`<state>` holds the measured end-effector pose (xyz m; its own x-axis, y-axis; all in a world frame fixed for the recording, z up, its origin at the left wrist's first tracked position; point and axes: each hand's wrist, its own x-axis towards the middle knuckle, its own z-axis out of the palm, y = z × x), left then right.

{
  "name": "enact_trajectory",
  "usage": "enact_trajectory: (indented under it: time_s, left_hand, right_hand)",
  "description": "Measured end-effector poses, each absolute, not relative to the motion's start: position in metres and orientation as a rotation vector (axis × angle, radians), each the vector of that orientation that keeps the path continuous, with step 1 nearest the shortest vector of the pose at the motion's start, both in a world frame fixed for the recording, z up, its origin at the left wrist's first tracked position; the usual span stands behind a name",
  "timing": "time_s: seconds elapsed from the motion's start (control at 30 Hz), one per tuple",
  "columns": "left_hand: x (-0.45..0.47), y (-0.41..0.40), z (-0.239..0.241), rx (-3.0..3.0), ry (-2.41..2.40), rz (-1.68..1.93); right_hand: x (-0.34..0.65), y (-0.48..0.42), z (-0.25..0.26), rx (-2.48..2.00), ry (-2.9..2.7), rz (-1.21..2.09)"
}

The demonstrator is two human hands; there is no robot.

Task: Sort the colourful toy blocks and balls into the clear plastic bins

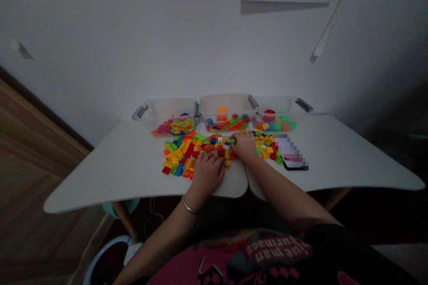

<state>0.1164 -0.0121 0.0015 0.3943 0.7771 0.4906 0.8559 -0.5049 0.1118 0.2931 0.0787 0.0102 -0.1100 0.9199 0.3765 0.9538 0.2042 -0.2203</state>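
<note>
A spread of small plastic building bricks [179, 156] in yellow, red, green, blue and orange lies before me. My left hand [207, 170] rests palm down at its near side, fingers apart on the bricks, with a silver bangle at the wrist. Just beyond its fingertips is a red brick [220, 153]. My right hand [245, 146] is closed at the far side of the pile, its fingertips around a green brick [233, 141]. Its palm side is hidden. More bricks [265, 152] lie to the right of that hand.
Along the wall stand three clear plastic bins: the left bin [160, 107], middle bin [227, 101] and right bin [281, 103], each holding coloured toy pieces. A phone [290, 153] lies right of the bricks. Two white tabletops [113, 164] meet at a seam near my right forearm.
</note>
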Motion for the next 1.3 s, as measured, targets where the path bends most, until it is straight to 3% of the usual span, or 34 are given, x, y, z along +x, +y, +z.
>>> enact_trajectory:
  time_s: [0.3,0.5,0.73,1.3]
  left_hand:
    - [0.117,-0.013,0.001,-2.459,-1.460,-0.778]
    - [0.116,-0.012,0.001,-2.461,-1.454,-0.781]
    - [0.116,-0.011,-0.001,-2.468,-1.450,-0.805]
    - [0.118,-0.012,-0.002,-2.460,-1.460,-0.795]
  right_hand:
    - [0.297,0.076,0.010,-1.461,-2.024,-0.065]
    - [0.303,0.082,0.050,-1.179,-1.748,-0.092]
    - [0.320,0.123,0.092,-1.252,-1.737,-0.063]
    - [0.310,0.137,0.084,-1.560,-1.886,-0.328]
